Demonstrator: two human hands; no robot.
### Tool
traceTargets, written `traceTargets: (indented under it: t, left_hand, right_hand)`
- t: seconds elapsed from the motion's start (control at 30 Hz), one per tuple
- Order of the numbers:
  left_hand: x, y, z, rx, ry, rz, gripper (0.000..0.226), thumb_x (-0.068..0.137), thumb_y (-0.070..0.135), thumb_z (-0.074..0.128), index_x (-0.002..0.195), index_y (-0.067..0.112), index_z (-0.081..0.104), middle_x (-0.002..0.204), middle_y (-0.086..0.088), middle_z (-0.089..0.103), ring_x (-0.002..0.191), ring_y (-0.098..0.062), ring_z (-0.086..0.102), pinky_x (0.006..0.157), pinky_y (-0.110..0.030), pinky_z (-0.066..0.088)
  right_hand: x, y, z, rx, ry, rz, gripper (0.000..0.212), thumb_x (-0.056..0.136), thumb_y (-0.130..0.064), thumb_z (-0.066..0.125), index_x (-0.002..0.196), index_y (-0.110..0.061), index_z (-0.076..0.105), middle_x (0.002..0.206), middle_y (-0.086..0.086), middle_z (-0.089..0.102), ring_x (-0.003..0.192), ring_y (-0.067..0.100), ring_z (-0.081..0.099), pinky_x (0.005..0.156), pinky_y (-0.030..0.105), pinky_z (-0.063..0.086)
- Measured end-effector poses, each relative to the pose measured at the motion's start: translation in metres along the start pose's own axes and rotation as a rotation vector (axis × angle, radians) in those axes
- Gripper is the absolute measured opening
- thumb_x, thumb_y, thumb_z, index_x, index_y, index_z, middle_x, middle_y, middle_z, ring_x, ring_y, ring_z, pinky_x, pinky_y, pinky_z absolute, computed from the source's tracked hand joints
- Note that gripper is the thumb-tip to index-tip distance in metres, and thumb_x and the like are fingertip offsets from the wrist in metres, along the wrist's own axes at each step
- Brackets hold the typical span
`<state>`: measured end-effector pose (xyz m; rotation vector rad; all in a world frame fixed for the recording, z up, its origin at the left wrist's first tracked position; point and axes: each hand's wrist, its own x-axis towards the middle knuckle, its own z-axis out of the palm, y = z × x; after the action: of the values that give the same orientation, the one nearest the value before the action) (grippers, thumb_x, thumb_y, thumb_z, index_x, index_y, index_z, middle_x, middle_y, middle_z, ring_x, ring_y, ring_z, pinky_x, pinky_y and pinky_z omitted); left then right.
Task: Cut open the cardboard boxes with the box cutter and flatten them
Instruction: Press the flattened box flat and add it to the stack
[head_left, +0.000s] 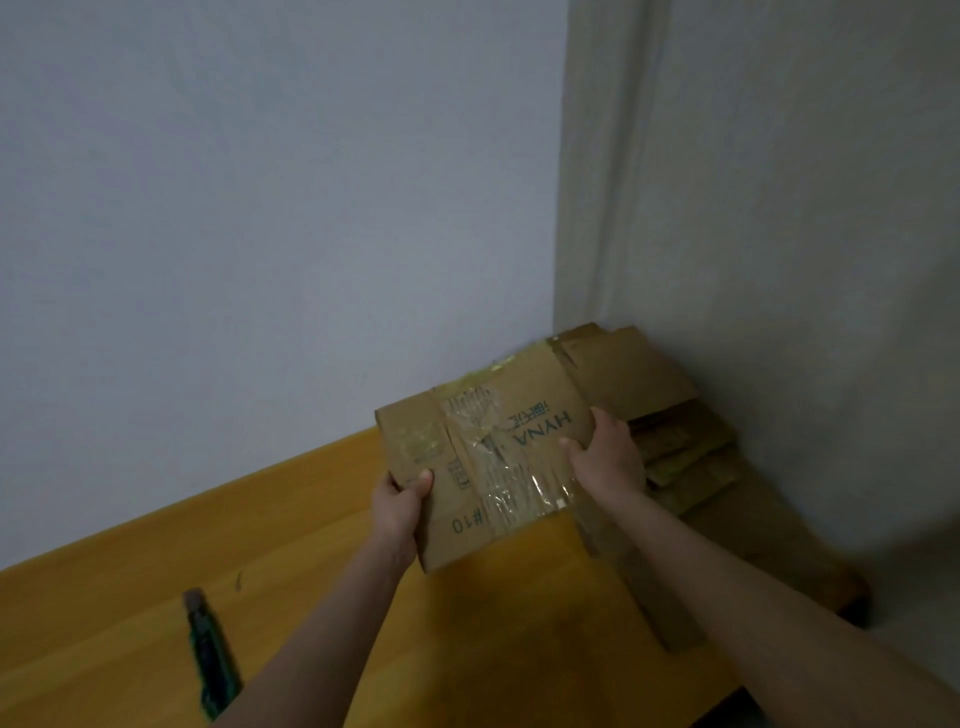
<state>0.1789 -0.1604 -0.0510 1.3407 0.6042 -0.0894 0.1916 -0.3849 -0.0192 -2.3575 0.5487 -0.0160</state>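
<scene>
Here the box cutter (210, 654) lies alone on the counter (311, 519) at the far left, well apart from both hands. The left hand (400, 504) pinches the near left edge of the cardboard box (540, 395), which looks already flat and is held above the counter. The right hand (605, 457) grips its right edge. The box seems light and fairly stiff, but its shiny tape (509, 478) is probably slippery, so the bare edges give the better hold. At right, a pile of flat cardboard (670, 415) fills the corner.

Bare hands, bare forearms
The left hand (400, 501) and left forearm (332, 623) at 7 o'clock, and the right hand (605, 457) and right forearm (727, 566) at 4 o'clock, were uncovered.
</scene>
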Motion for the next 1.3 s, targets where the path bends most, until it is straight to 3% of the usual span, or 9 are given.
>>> traceTargets:
  t: [0.17, 0.33, 0.5, 0.67, 0.8, 0.97, 1.07, 1.17, 1.3]
  left_hand:
    - [0.022, 0.007, 0.063, -0.007, 0.013, -0.015, 0.031, 0.094, 0.006, 0.059, 0.124, 0.004, 0.051, 0.116, -0.015, 0.062, 0.096, -0.033, 0.061, 0.081, -0.046, 0.051]
    - [0.049, 0.009, 0.134, 0.037, 0.028, -0.022, 0.036, 0.094, 0.008, 0.06, 0.128, 0.005, 0.05, 0.121, -0.016, 0.061, 0.104, -0.035, 0.061, 0.088, -0.05, 0.051]
    - [0.073, -0.002, 0.2, 0.083, 0.083, -0.052, 0.041, 0.093, 0.013, 0.062, 0.13, 0.007, 0.047, 0.127, -0.015, 0.059, 0.112, -0.036, 0.058, 0.095, -0.055, 0.049]
    - [0.09, -0.016, 0.233, 0.57, 0.174, -0.088, 0.063, 0.086, 0.04, 0.068, 0.138, 0.014, 0.043, 0.139, -0.015, 0.043, 0.128, -0.037, 0.043, 0.106, -0.05, 0.04]
    - [0.095, -0.019, 0.241, 0.383, 0.075, -0.156, 0.067, 0.081, 0.022, 0.077, 0.137, 0.012, 0.041, 0.136, -0.012, 0.052, 0.124, -0.034, 0.051, 0.099, -0.046, 0.045]
    - [0.104, -0.019, 0.241, 0.42, 0.072, -0.143, 0.061, 0.076, 0.013, 0.08, 0.129, 0.007, 0.05, 0.129, -0.013, 0.059, 0.116, -0.033, 0.057, 0.095, -0.044, 0.05]
    - [0.11, -0.017, 0.224, 0.475, 0.091, -0.147, 0.057, 0.077, 0.01, 0.078, 0.127, 0.008, 0.051, 0.125, -0.014, 0.06, 0.113, -0.034, 0.059, 0.093, -0.045, 0.052]
    - [0.114, -0.022, 0.204, 0.56, 0.128, -0.178, 0.061, 0.076, 0.021, 0.08, 0.128, 0.007, 0.051, 0.126, -0.015, 0.058, 0.111, -0.035, 0.058, 0.089, -0.043, 0.053]
    - [0.115, -0.031, 0.195, 0.476, 0.075, -0.227, 0.065, 0.079, 0.029, 0.077, 0.13, 0.01, 0.042, 0.128, -0.011, 0.053, 0.114, -0.034, 0.055, 0.091, -0.047, 0.051]
  right_hand:
    - [0.05, 0.014, -0.026, -0.2, 0.049, -0.03, 0.066, 0.092, -0.042, 0.055, 0.148, -0.022, 0.026, 0.144, 0.008, 0.033, 0.131, 0.028, 0.034, 0.105, 0.045, 0.036]
    - [0.109, 0.027, -0.033, -0.302, 0.062, -0.127, 0.068, 0.089, -0.052, 0.053, 0.145, -0.022, 0.029, 0.145, 0.009, 0.031, 0.131, 0.029, 0.033, 0.106, 0.046, 0.034]
    - [0.16, 0.045, -0.029, -0.358, -0.087, -0.152, 0.075, 0.087, -0.058, 0.053, 0.146, -0.022, 0.026, 0.152, 0.011, 0.022, 0.138, 0.033, 0.023, 0.113, 0.05, 0.025]
    - [0.197, 0.067, -0.025, -0.407, -0.233, -0.079, 0.088, 0.082, -0.068, 0.051, 0.15, -0.024, 0.018, 0.158, 0.011, 0.007, 0.145, 0.037, 0.006, 0.116, 0.055, 0.012]
    - [0.208, 0.08, -0.015, -0.412, -0.351, -0.004, 0.081, 0.084, -0.07, 0.046, 0.149, -0.027, 0.026, 0.158, 0.009, 0.009, 0.145, 0.037, 0.008, 0.114, 0.056, 0.017]
    - [0.219, 0.083, -0.017, -0.445, -0.316, -0.032, 0.073, 0.085, -0.067, 0.047, 0.145, -0.026, 0.034, 0.154, 0.01, 0.02, 0.14, 0.036, 0.019, 0.112, 0.052, 0.025]
    - [0.236, 0.087, -0.021, -0.37, -0.286, 0.046, 0.094, 0.077, -0.068, 0.06, 0.149, -0.02, 0.022, 0.154, 0.013, 0.02, 0.14, 0.037, 0.021, 0.112, 0.051, 0.025]
    - [0.248, 0.097, -0.014, -0.151, -0.41, 0.191, 0.119, 0.064, -0.063, 0.075, 0.152, -0.017, 0.01, 0.153, 0.014, 0.027, 0.138, 0.037, 0.029, 0.109, 0.051, 0.034]
    - [0.245, 0.101, -0.002, -0.14, -0.377, 0.178, 0.12, 0.061, -0.063, 0.077, 0.152, -0.017, 0.013, 0.15, 0.013, 0.032, 0.135, 0.036, 0.035, 0.106, 0.05, 0.039]
